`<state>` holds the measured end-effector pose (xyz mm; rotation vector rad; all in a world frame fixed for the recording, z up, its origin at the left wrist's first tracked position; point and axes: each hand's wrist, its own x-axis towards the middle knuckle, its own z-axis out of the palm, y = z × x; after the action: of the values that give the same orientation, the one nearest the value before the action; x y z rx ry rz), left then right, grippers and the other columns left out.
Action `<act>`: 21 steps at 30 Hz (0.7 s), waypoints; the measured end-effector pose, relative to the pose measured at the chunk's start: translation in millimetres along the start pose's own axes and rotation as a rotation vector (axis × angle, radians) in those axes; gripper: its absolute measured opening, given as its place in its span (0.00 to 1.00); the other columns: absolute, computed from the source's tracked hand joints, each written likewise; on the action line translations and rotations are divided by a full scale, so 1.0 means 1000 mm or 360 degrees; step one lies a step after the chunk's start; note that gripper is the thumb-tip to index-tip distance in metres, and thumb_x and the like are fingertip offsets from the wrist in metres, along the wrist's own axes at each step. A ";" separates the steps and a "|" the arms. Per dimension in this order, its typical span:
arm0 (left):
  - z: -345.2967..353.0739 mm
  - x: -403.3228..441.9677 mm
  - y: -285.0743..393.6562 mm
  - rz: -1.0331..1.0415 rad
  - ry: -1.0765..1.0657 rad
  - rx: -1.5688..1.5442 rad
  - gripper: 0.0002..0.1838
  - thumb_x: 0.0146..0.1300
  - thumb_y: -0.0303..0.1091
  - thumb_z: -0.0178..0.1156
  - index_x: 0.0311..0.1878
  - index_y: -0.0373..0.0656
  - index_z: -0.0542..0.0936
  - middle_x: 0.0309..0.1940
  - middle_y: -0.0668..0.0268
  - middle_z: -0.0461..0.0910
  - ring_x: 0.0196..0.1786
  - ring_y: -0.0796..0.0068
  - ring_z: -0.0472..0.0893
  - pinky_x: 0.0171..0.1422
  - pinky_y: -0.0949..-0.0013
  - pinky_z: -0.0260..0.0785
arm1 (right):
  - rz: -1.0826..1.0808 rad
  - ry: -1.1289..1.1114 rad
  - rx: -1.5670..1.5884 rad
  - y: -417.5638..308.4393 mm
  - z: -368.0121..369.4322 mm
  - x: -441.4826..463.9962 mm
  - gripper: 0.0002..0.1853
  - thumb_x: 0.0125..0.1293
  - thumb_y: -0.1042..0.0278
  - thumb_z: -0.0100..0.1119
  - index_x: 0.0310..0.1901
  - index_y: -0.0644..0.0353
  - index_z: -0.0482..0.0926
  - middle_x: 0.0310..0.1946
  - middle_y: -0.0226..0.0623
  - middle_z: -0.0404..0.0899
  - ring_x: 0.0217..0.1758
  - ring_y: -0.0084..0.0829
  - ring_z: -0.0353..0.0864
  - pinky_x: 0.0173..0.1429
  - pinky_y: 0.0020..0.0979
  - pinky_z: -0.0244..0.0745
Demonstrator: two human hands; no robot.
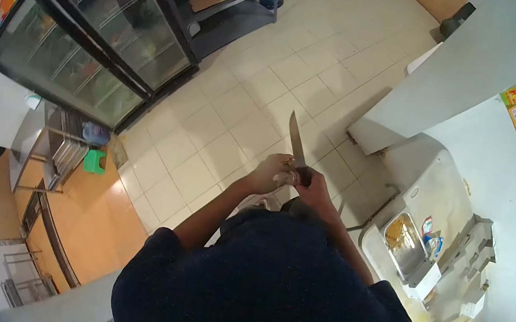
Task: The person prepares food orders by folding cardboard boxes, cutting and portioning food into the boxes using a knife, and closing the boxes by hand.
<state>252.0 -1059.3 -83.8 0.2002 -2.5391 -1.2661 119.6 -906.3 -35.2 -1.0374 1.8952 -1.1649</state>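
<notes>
A long-bladed kitchen knife (296,141) is held above the tiled floor (268,101), well apart from the near edge of the counter (426,204), its tip pointed away from the body. The fingers of the right hand (313,189) appear to be closed around the handle, which is mostly hidden. The left hand (269,173) is bent in just beside the base of the blade; whether anything is gripped by its fingers cannot be told.

The knife is judged to be stiff and fairly light, with little risk of breakage, though some flex toward the narrow tip may be expected. Slipping would be likelier with wet or greasy skin. Hold is best taken on the handle, behind the blade's heel; the cutting edge should be avoided by the fingers.
</notes>
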 end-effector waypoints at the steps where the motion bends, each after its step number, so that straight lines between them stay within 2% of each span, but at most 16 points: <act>1: -0.004 0.014 -0.004 -0.0008 -0.0071 -0.0074 0.27 0.58 0.26 0.63 0.64 0.41 0.73 0.62 0.52 0.72 0.64 0.52 0.72 0.69 0.56 0.65 | -0.0004 0.0035 0.0071 -0.001 -0.004 0.009 0.12 0.59 0.75 0.61 0.44 0.69 0.79 0.28 0.35 0.78 0.33 0.21 0.73 0.40 0.31 0.73; 2: -0.008 0.028 -0.009 -0.0020 -0.0141 -0.0147 0.29 0.58 0.23 0.63 0.65 0.42 0.72 0.65 0.53 0.70 0.67 0.52 0.69 0.72 0.57 0.64 | -0.0008 0.0067 0.0139 0.000 -0.009 0.018 0.11 0.59 0.76 0.61 0.44 0.68 0.79 0.28 0.33 0.77 0.32 0.21 0.71 0.40 0.30 0.72; 4: -0.005 0.051 -0.012 -0.0196 -0.0151 -0.0307 0.24 0.57 0.21 0.68 0.58 0.48 0.79 0.71 0.57 0.64 0.75 0.53 0.62 0.73 0.54 0.64 | -0.0019 0.0119 0.0264 0.001 -0.025 0.039 0.10 0.58 0.77 0.59 0.42 0.66 0.78 0.28 0.28 0.73 0.32 0.21 0.69 0.39 0.28 0.71; 5: 0.007 0.057 -0.028 -0.0206 -0.0052 -0.0424 0.26 0.58 0.17 0.65 0.60 0.45 0.76 0.69 0.54 0.67 0.72 0.52 0.66 0.70 0.56 0.69 | -0.0023 0.0055 0.0189 0.003 -0.034 0.051 0.10 0.58 0.78 0.59 0.43 0.65 0.79 0.28 0.28 0.73 0.31 0.21 0.69 0.38 0.28 0.71; 7: 0.013 0.076 -0.045 -0.0141 -0.0164 -0.0230 0.24 0.58 0.16 0.63 0.59 0.42 0.75 0.65 0.54 0.70 0.70 0.53 0.69 0.70 0.56 0.68 | -0.0028 -0.0081 0.0039 0.007 -0.055 0.074 0.12 0.58 0.79 0.58 0.44 0.64 0.80 0.28 0.27 0.73 0.31 0.21 0.70 0.38 0.28 0.71; 8: 0.016 0.085 -0.052 -0.0106 -0.0220 -0.0130 0.23 0.59 0.16 0.62 0.58 0.41 0.75 0.63 0.54 0.72 0.69 0.54 0.70 0.70 0.56 0.68 | -0.0049 -0.0047 0.0183 0.008 -0.063 0.084 0.11 0.58 0.79 0.58 0.44 0.63 0.80 0.28 0.27 0.73 0.30 0.21 0.70 0.38 0.28 0.71; 10: 0.014 0.112 -0.059 -0.0007 -0.0078 -0.0237 0.20 0.59 0.17 0.62 0.55 0.40 0.76 0.56 0.56 0.75 0.65 0.55 0.73 0.65 0.56 0.70 | -0.0109 0.0023 0.0462 0.004 -0.076 0.110 0.09 0.58 0.79 0.59 0.42 0.62 0.80 0.27 0.28 0.72 0.30 0.21 0.70 0.37 0.29 0.70; 11: 0.014 0.124 -0.060 0.0032 0.0003 -0.0291 0.18 0.59 0.18 0.61 0.53 0.40 0.77 0.53 0.57 0.77 0.63 0.55 0.74 0.63 0.57 0.71 | -0.0212 0.0152 0.0444 0.002 -0.084 0.122 0.05 0.59 0.74 0.65 0.36 0.61 0.78 0.23 0.28 0.71 0.28 0.20 0.69 0.34 0.29 0.69; 14: 0.015 0.154 -0.072 -0.0793 0.0198 -0.0147 0.10 0.58 0.22 0.61 0.43 0.39 0.80 0.45 0.57 0.77 0.53 0.54 0.77 0.54 0.55 0.71 | 0.0000 -0.0119 -0.0111 0.019 -0.121 0.166 0.10 0.63 0.66 0.68 0.34 0.62 0.78 0.21 0.28 0.71 0.27 0.20 0.70 0.33 0.27 0.68; 15: -0.003 0.171 -0.057 -0.0660 0.0074 0.0130 0.07 0.54 0.25 0.60 0.38 0.37 0.79 0.38 0.53 0.74 0.45 0.52 0.77 0.47 0.55 0.70 | 0.0004 -0.0149 -0.0131 0.016 -0.130 0.179 0.12 0.64 0.63 0.68 0.33 0.62 0.78 0.21 0.28 0.72 0.27 0.20 0.70 0.32 0.27 0.68; 17: -0.017 0.193 -0.060 -0.0609 0.0263 0.0161 0.10 0.61 0.32 0.58 0.40 0.36 0.81 0.35 0.50 0.77 0.42 0.46 0.77 0.49 0.53 0.71 | 0.0004 -0.0214 -0.0174 0.008 -0.143 0.206 0.16 0.66 0.57 0.68 0.31 0.62 0.77 0.20 0.28 0.72 0.26 0.19 0.71 0.32 0.26 0.68; 18: -0.024 0.199 -0.060 -0.0595 0.0352 0.0178 0.13 0.64 0.36 0.56 0.41 0.35 0.81 0.33 0.48 0.78 0.41 0.43 0.77 0.50 0.52 0.72 | 0.0187 -0.0294 0.0009 0.011 -0.144 0.220 0.17 0.68 0.56 0.66 0.32 0.62 0.77 0.20 0.29 0.73 0.26 0.19 0.71 0.31 0.26 0.68; 19: -0.042 0.210 -0.047 -0.0549 0.0464 0.0213 0.11 0.63 0.35 0.57 0.40 0.36 0.82 0.30 0.49 0.77 0.37 0.43 0.77 0.46 0.52 0.72 | 0.0376 -0.0376 0.0188 0.020 -0.141 0.236 0.18 0.69 0.54 0.65 0.33 0.62 0.77 0.21 0.30 0.74 0.25 0.19 0.72 0.30 0.26 0.68; 20: -0.052 0.217 -0.054 -0.0604 0.0516 0.0200 0.10 0.57 0.29 0.57 0.38 0.34 0.81 0.31 0.49 0.76 0.38 0.45 0.77 0.46 0.54 0.71 | 0.0565 -0.0456 0.0363 0.028 -0.135 0.254 0.18 0.70 0.53 0.64 0.33 0.62 0.77 0.22 0.31 0.74 0.25 0.19 0.72 0.30 0.26 0.68; 21: -0.061 0.221 -0.060 -0.0661 0.0567 0.0186 0.10 0.51 0.24 0.56 0.37 0.32 0.80 0.32 0.50 0.75 0.38 0.47 0.77 0.45 0.56 0.71 | 0.0609 -0.0486 0.0612 0.035 -0.126 0.268 0.18 0.72 0.53 0.61 0.38 0.63 0.78 0.25 0.34 0.77 0.26 0.21 0.76 0.27 0.26 0.68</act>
<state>62.6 -1198.0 -52.9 0.9309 -2.3263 -1.0895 -119.1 -1084.1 -55.8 -0.5715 1.4715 -1.0243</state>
